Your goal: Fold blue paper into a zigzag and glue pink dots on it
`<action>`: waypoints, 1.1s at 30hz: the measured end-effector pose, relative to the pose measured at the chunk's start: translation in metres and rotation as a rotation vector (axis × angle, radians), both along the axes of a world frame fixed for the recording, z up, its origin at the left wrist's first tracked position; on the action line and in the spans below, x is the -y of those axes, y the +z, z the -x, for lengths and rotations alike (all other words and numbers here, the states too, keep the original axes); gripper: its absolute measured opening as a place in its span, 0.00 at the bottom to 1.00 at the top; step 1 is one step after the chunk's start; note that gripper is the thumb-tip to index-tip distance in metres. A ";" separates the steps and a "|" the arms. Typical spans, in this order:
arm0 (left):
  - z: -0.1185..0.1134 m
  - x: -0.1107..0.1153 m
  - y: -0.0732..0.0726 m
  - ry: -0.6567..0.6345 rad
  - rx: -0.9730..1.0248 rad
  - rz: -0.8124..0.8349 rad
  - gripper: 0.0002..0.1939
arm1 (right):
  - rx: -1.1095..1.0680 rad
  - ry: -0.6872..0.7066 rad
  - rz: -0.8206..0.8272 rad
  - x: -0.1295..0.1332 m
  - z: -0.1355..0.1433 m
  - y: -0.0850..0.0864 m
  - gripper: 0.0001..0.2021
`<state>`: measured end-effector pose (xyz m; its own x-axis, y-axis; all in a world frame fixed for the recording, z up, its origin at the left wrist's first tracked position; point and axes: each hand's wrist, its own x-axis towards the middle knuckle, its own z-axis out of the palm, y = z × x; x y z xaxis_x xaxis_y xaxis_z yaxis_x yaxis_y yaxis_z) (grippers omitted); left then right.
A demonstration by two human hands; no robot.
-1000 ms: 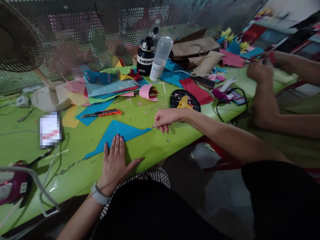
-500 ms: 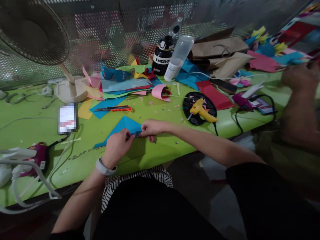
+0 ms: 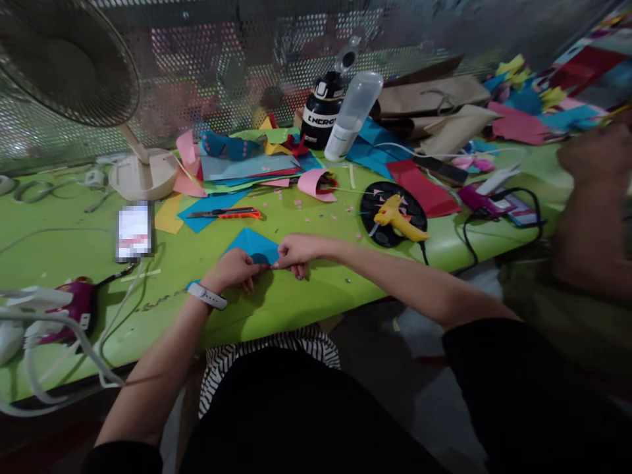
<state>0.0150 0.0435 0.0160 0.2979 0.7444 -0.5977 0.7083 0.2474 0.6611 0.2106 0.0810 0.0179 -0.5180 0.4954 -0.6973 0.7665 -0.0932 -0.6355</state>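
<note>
A folded sheet of blue paper point(image 3: 253, 243) lies on the green table point(image 3: 296, 303) in front of me, its lower edge under my fingers. My left hand point(image 3: 237, 268) is at its left part, with thumb and forefinger pressed along the edge and the other fingers curled below. At the right corner my right hand point(image 3: 292, 253) pinches the same paper, its fingertips close to those of my left hand. An orange box cutter point(image 3: 237, 213) rests behind the paper on another blue sheet point(image 3: 197, 212).
A yellow glue gun point(image 3: 399, 218) lies on a black round tray point(image 3: 370, 227). Bottles point(image 3: 322, 118), coloured paper and a fan point(image 3: 143, 176) stand behind. Left are a phone point(image 3: 134, 230) and a power strip with cables point(image 3: 74, 309). Another person's arm point(image 3: 592, 210) is at right.
My left hand has turned and lowered a little, its fingers now flatter along the paper's lower edge. My right hand has stayed nearly in place.
</note>
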 end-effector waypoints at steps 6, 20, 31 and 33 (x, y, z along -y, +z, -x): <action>0.009 0.003 0.007 0.002 -0.034 0.022 0.24 | -0.004 0.017 -0.013 -0.001 -0.001 -0.002 0.22; 0.084 0.027 0.025 0.157 -0.135 0.037 0.25 | -0.026 0.016 0.000 0.001 -0.001 0.000 0.25; 0.116 0.052 0.026 0.313 -0.197 -0.028 0.27 | -0.084 -0.007 0.003 0.003 -0.003 -0.001 0.21; 0.119 0.057 0.026 0.350 -0.219 -0.042 0.28 | -0.078 -0.012 -0.010 0.004 -0.003 0.002 0.20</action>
<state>-0.1044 -0.0136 0.0425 -0.1085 0.8030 -0.5860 0.7114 0.4745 0.5184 0.2132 0.0770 0.0195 -0.5645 0.5088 -0.6500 0.7134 -0.0954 -0.6942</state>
